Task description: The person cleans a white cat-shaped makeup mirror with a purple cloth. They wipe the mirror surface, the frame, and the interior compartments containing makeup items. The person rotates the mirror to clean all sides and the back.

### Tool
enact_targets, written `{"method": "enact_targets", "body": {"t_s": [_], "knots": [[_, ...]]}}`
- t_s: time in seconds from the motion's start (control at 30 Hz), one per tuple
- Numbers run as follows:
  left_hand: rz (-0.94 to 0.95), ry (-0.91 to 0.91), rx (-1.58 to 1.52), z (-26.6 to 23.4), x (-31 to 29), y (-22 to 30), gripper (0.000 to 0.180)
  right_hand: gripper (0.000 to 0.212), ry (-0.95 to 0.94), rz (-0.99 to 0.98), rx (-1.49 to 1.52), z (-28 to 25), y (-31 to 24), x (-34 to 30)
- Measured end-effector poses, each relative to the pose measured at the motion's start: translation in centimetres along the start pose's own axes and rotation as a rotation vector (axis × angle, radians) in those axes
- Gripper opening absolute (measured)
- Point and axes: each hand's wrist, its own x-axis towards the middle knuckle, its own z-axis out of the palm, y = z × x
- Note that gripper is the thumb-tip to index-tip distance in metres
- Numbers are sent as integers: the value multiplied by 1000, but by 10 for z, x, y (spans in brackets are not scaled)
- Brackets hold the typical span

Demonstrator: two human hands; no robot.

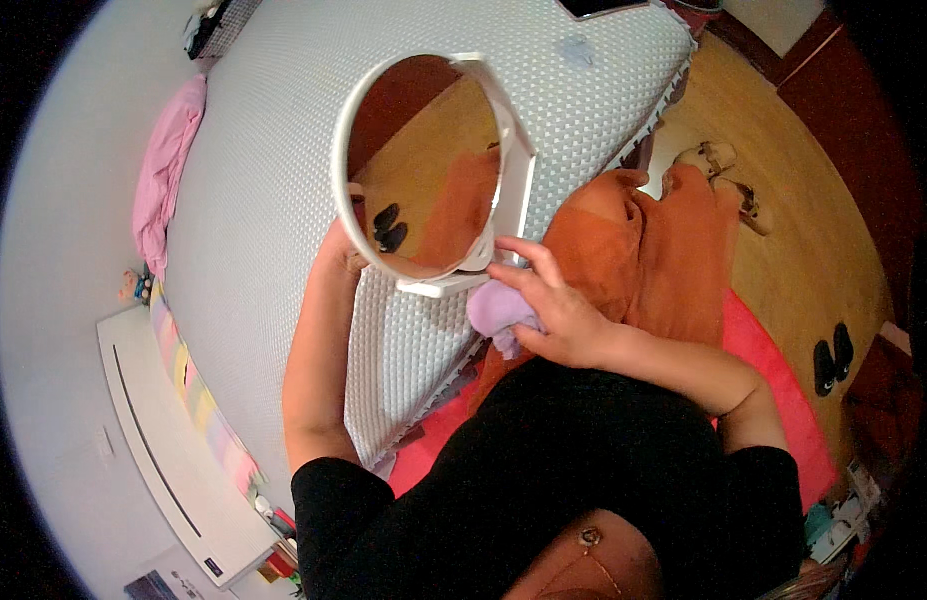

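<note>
An oval mirror point(424, 165) with a white rim and a white angular back frame is held up over the bed, its glass reflecting the floor, a pair of dark slippers and orange cloth. My left hand point(345, 246) grips the mirror at its lower left; most of its fingers are hidden behind it. My right hand point(567, 316) is closed on a lilac cloth point(497, 309), which hangs bunched below the fingers. Its fingertips touch the white frame at the mirror's lower right.
Under the mirror lies a bed point(264, 150) with a grey-white textured cover. A pink pillow point(170, 165) rests against the wall. Orange trousers point(634, 250) cover my legs, beside a bright pink seat point(774, 390). Dark slippers point(834, 358) stand on the wooden floor. A black flat device point(599, 6) lies at the far end.
</note>
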Motion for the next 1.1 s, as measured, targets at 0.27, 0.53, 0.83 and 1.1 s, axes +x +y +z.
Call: {"method": "enact_targets", "body": {"t_s": [0.27, 0.53, 0.83, 1.1], "knots": [[476, 579, 611, -2, -49, -20, 38, 68, 99, -65, 19, -15, 6, -12], [943, 537, 987, 98, -110, -63, 28, 65, 352, -260, -188, -35, -43, -4], [942, 437, 818, 103, -102, -82, 29, 39, 303, -569, -609, -19, -91, 36], [909, 384, 837, 111, -103, -81, 29, 43, 397, -613, -597, -10, -69, 22]]}}
